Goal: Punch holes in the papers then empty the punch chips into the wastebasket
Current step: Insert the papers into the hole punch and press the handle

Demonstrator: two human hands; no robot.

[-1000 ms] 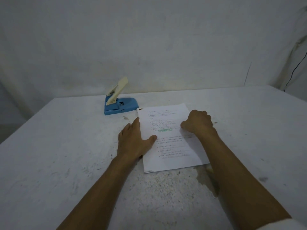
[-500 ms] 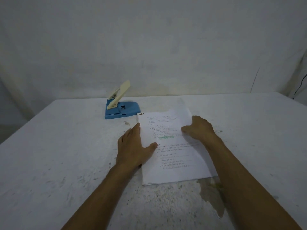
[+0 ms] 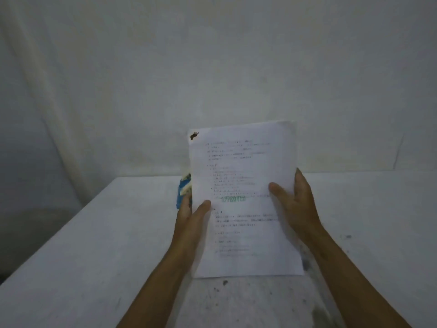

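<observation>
Two hands grip the papers upright above the tabletop — left hand clamped at nine o'clock, right hand at three — long axis vertical, with the blue punch just behind the left edge, nearer the left hand.

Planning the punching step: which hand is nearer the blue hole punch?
Left. The left hand grips the papers just in front of the hole punch; the right hand holds their opposite edge, farther away.
</observation>
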